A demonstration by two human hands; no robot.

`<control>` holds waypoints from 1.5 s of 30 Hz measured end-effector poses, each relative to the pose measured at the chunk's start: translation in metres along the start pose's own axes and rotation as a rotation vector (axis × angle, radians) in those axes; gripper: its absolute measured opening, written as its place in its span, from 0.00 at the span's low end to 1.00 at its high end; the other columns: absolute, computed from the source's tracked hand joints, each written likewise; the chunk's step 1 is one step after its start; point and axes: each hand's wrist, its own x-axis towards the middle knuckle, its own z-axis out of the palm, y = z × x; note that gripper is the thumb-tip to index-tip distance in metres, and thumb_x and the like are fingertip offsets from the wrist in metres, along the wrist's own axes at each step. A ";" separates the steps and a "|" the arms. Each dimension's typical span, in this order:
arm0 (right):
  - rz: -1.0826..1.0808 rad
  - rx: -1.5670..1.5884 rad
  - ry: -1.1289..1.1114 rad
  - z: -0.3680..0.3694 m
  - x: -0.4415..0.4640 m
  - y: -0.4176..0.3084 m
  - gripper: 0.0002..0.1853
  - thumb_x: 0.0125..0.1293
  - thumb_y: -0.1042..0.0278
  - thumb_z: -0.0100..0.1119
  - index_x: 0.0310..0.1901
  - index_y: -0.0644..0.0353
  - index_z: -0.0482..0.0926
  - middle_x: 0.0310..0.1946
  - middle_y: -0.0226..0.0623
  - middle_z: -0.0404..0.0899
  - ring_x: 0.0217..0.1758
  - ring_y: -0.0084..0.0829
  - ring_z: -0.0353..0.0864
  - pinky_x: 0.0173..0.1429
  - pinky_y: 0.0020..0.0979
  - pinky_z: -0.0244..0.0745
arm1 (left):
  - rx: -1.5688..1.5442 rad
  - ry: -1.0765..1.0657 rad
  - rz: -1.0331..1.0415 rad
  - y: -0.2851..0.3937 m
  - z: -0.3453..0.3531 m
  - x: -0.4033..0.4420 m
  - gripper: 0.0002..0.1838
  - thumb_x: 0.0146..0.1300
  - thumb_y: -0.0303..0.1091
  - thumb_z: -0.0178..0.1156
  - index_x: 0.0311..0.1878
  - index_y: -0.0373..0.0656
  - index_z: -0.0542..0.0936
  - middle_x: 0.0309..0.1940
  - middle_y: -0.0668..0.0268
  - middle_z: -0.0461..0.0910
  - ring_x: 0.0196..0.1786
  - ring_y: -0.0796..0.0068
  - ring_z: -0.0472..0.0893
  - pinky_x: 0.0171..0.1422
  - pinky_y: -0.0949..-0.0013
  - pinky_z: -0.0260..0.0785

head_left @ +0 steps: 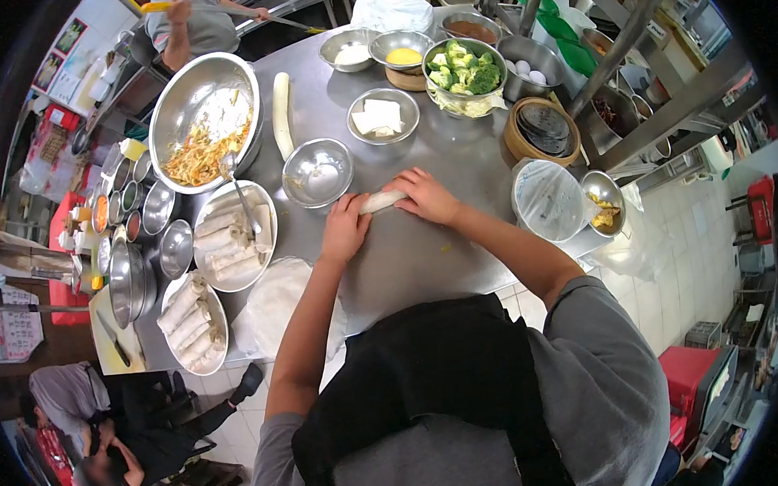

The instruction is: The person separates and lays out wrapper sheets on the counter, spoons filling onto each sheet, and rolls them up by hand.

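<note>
On the steel table, a pale rolled wrapper (381, 201) lies between my two hands. My left hand (346, 225) is closed on its left end, and my right hand (423, 195) covers its right end with bent fingers. Just beyond sits a metal bowl (318, 173) with a little residue. Finished-looking rolls fill an upper oval plate (268, 196), where a spoon rests, and a lower oval plate (225, 340). A stack of thin round wrappers (278, 310) lies left of my left forearm. The large bowl (254, 100) holds shredded filling and white strands.
Bowls of white blocks (381, 118), broccoli (468, 70) and eggs (528, 71) stand at the back. A bamboo steamer (514, 135) and plastic-covered container (545, 201) are right. A knife (112, 337) lies far left. One person stands beyond the table; another sits lower left.
</note>
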 end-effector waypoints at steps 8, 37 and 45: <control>-0.036 0.219 -0.113 -0.011 0.013 0.014 0.21 0.61 0.68 0.70 0.56 0.50 0.79 0.49 0.37 0.80 0.57 0.45 0.75 0.65 0.42 0.70 | -0.155 -0.005 -0.080 -0.011 0.010 0.004 0.24 0.56 0.28 0.71 0.58 0.42 0.80 0.52 0.55 0.78 0.57 0.48 0.77 0.61 0.54 0.72; 0.209 0.743 -0.370 -0.019 0.003 -0.015 0.30 0.63 0.67 0.72 0.66 0.52 0.72 0.42 0.30 0.77 0.41 0.24 0.77 0.47 0.28 0.76 | 0.156 -0.059 -0.009 0.024 -0.001 -0.026 0.30 0.55 0.40 0.73 0.63 0.49 0.77 0.51 0.60 0.78 0.55 0.53 0.78 0.60 0.53 0.69; 0.253 0.739 -0.314 -0.058 0.020 -0.052 0.33 0.64 0.63 0.73 0.69 0.52 0.70 0.47 0.29 0.78 0.48 0.23 0.76 0.53 0.29 0.72 | -0.195 0.016 -0.102 0.025 -0.065 -0.069 0.24 0.57 0.36 0.73 0.57 0.44 0.81 0.46 0.58 0.79 0.49 0.51 0.79 0.52 0.58 0.73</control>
